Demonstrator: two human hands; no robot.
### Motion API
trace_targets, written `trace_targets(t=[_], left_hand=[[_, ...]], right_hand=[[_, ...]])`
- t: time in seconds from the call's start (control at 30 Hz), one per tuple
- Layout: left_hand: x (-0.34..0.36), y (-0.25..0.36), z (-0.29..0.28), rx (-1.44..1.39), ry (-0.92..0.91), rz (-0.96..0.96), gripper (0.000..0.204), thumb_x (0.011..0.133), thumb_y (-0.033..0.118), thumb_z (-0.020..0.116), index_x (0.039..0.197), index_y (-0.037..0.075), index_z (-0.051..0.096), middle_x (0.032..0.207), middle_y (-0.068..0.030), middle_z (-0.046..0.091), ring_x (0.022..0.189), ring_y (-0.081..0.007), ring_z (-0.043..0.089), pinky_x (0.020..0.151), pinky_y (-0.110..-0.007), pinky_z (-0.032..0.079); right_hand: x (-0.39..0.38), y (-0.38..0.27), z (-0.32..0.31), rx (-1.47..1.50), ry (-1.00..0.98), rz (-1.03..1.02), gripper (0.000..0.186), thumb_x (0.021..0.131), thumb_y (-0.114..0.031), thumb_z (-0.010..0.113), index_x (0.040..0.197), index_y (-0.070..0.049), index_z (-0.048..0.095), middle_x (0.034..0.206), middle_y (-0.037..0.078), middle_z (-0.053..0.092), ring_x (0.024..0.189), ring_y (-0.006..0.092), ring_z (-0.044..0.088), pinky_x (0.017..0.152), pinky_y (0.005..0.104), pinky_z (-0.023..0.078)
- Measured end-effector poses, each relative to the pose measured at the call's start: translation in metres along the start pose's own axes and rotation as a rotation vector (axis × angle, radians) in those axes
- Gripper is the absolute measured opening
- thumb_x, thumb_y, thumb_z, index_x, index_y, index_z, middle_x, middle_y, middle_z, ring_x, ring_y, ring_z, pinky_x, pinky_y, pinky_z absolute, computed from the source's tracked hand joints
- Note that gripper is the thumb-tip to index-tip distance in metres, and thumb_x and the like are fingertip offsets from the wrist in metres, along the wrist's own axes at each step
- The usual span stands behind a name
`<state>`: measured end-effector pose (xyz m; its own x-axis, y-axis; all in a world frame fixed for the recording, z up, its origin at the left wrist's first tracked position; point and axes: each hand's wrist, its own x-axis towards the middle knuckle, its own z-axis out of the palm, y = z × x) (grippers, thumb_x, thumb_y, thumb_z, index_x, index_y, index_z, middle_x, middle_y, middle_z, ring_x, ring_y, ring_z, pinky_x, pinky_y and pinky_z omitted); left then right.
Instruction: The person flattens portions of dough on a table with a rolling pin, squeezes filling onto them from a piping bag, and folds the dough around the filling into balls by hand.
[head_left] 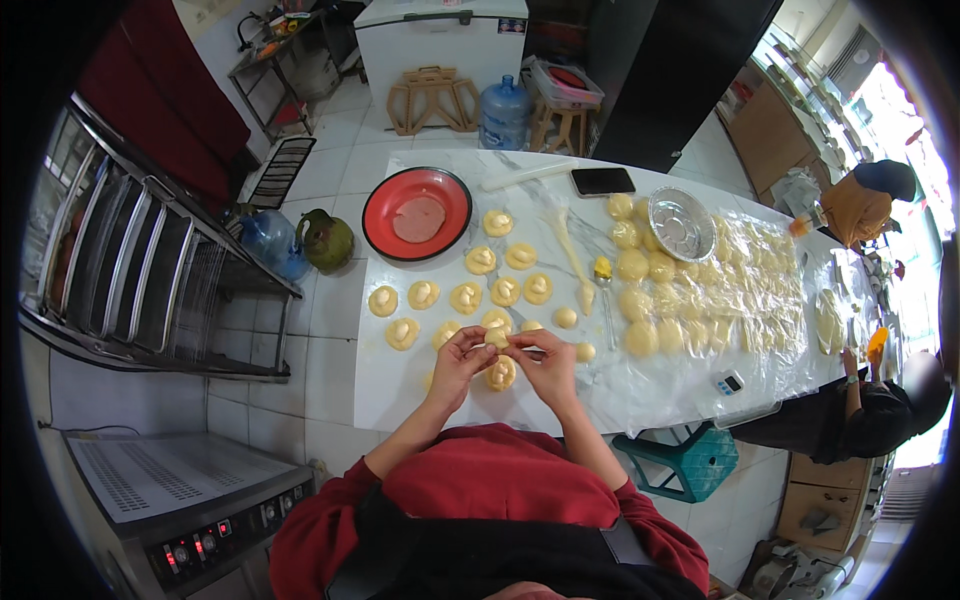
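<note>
Between the fingertips of my left hand (462, 362) and my right hand (545, 366) is a small piece of pale yellow dough (497, 338), pinched from both sides just above the table. Several flattened dough rounds (466, 297) topped with a pale filling lie beyond and around my hands. One such topped round (500, 374) sits right below my fingers. Plain dough balls (565, 317) rest to the right of my right hand. Beyond them lie a piping bag (568, 245) with pale contents and a spoon (603, 270) bearing something yellow.
A red plate (378, 215) with a round pink slice stands far left on the table. At right, rows of dough balls (632, 265) are partly covered by plastic sheet, near a foil bowl (682, 224), phone (603, 181) and timer (728, 382). Another person (840, 415) is at the right end.
</note>
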<state>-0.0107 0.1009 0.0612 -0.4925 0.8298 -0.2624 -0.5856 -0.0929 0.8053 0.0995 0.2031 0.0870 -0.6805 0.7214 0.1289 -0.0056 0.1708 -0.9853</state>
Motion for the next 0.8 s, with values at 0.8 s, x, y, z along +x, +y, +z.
trace_targets(t=[0.8], left_hand=[[0.0, 0.013, -0.025, -0.063, -0.197, -0.193, 0.038, 0.082, 0.013, 0.057, 0.115, 0.005, 0.04, 0.103, -0.0058, 0.053, 0.093, -0.014, 0.055, 0.081, -0.027, 0.047]], right_hand=[[0.006, -0.036, 0.011, -0.473, 0.115, -0.21, 0.015, 0.065, -0.01, 0.069, 0.079, -0.006, 0.066, 0.068, 0.007, 0.06, 0.063, 0.0175, 0.055, 0.058, 0.0282, 0.044]])
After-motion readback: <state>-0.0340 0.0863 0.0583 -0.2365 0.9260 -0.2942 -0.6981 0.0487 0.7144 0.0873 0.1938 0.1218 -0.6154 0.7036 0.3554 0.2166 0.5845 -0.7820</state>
